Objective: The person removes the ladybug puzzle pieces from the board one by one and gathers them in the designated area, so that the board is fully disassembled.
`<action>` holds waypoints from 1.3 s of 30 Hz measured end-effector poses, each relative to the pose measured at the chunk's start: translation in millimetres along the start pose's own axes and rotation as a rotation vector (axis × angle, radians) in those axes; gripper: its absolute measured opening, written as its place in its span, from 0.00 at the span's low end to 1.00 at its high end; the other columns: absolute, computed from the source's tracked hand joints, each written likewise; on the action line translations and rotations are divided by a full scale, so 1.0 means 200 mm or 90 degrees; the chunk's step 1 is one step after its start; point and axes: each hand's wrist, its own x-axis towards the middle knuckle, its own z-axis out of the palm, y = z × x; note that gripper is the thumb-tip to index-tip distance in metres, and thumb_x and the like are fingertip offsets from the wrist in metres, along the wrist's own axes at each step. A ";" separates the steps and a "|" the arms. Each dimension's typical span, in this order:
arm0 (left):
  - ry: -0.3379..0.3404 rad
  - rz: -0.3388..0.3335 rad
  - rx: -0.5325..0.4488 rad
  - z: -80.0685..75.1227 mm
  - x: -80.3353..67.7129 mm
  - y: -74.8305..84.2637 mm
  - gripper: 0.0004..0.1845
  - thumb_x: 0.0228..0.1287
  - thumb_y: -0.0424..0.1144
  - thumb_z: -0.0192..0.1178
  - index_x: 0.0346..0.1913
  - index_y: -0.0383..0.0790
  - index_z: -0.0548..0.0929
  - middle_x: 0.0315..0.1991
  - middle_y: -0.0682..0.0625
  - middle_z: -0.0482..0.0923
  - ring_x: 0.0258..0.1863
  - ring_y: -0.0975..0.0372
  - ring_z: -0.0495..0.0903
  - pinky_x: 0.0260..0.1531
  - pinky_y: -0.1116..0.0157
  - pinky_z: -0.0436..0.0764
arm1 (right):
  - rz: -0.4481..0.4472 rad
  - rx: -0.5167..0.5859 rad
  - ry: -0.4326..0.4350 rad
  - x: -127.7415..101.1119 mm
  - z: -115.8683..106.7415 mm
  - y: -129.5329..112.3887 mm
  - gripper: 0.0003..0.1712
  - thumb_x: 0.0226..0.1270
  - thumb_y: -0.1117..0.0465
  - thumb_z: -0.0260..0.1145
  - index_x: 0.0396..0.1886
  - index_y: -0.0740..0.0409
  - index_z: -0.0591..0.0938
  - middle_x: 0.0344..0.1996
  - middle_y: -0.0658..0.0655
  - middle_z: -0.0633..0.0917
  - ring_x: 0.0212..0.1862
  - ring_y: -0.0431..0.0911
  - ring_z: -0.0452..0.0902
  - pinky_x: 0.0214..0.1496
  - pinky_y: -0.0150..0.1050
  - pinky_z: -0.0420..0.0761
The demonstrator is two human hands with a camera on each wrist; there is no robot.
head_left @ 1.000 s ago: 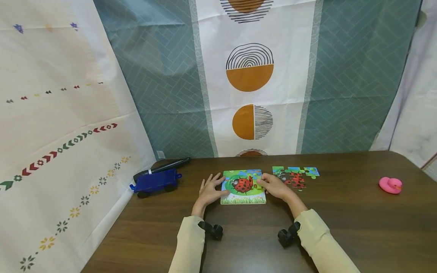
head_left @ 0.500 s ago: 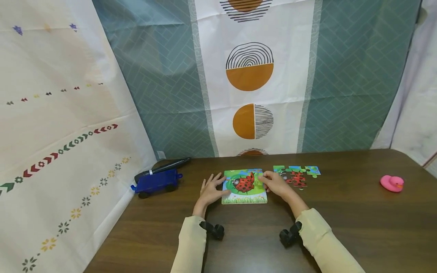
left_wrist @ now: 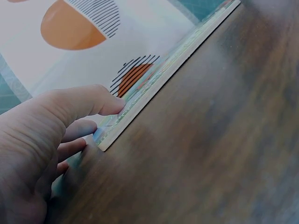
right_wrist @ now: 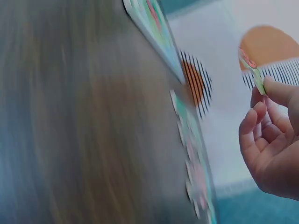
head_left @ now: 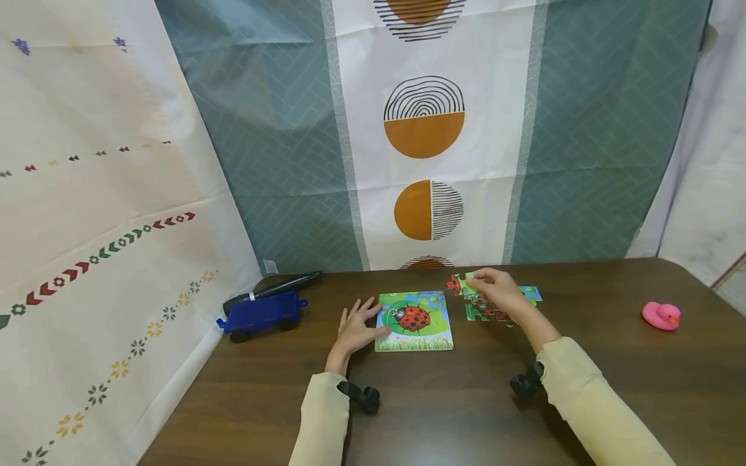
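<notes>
On the dark wooden counter (head_left: 443, 401), your left hand (head_left: 357, 327) is resting with its fingers spread and straight, the fingertips touching the left edge of the square ladybird puzzle board (head_left: 415, 321); its grip is wide and holding nothing. In the left wrist view, your thumb (left_wrist: 100, 100) is lying against the board's edge (left_wrist: 159, 81) near its corner.

Your right hand (head_left: 500, 291) is hovering above the counter, just right of the board, and its grip is pinching a small red-and-green jigsaw piece (head_left: 456, 283) between thumb and fingertips. The right wrist view is showing that same piece (right_wrist: 251, 69) held up at the fingertips (right_wrist: 275, 88), clear of the surface, though the picture is blurred.

Beneath that hand, a loose cluster of green, blue and red jigsaw pieces (head_left: 486, 309) is lying flat on the counter, near the board's right side but apart from it.

Further off, a blue toy wagon (head_left: 259, 314) is sitting at the counter's left end with a black marker-like stick (head_left: 274, 290) just behind it, and a pink rubber duck (head_left: 660, 315) is sitting well apart on the right.
</notes>
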 end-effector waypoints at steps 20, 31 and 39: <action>0.001 -0.004 0.016 0.00 0.00 -0.01 0.36 0.57 0.46 0.67 0.69 0.42 0.71 0.76 0.43 0.58 0.78 0.43 0.47 0.75 0.39 0.36 | 0.093 -0.043 0.019 -0.22 -0.46 0.30 0.38 0.74 0.46 0.55 0.66 0.76 0.64 0.33 0.46 0.76 0.33 0.37 0.72 0.37 0.30 0.81; -0.005 -0.002 0.001 0.00 0.00 0.00 0.36 0.58 0.45 0.67 0.70 0.41 0.71 0.76 0.42 0.58 0.78 0.43 0.46 0.75 0.39 0.35 | 0.091 -0.038 0.029 -0.27 -0.48 0.37 0.34 0.72 0.51 0.58 0.63 0.75 0.66 0.30 0.46 0.75 0.31 0.35 0.71 0.34 0.29 0.80; -0.004 -0.005 0.006 0.00 0.00 0.01 0.36 0.58 0.45 0.66 0.70 0.41 0.71 0.76 0.43 0.58 0.78 0.44 0.46 0.75 0.39 0.35 | 0.084 -0.062 0.061 -0.28 -0.47 0.42 0.33 0.70 0.50 0.61 0.59 0.75 0.71 0.31 0.43 0.76 0.31 0.33 0.70 0.33 0.30 0.77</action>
